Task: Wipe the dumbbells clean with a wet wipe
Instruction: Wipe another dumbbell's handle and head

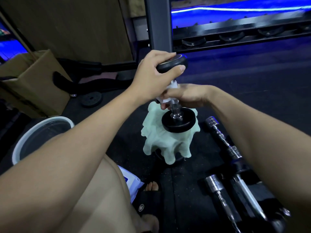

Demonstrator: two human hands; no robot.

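Floor dumbbells (235,187) waiting, probably unwiped; left hand (151,78) gripping upright dumbbell (175,91) top, right hand (183,96) working wet wipe (165,98) round handle.

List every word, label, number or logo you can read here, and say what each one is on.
No text here can be read.
Wet wipe pack by the knee: a blue patch and a small mark, too blurred to read.
Black sandal: a small round pale logo, no letters legible.
Top plate of the dumbbell in the left hand: no marking readable.
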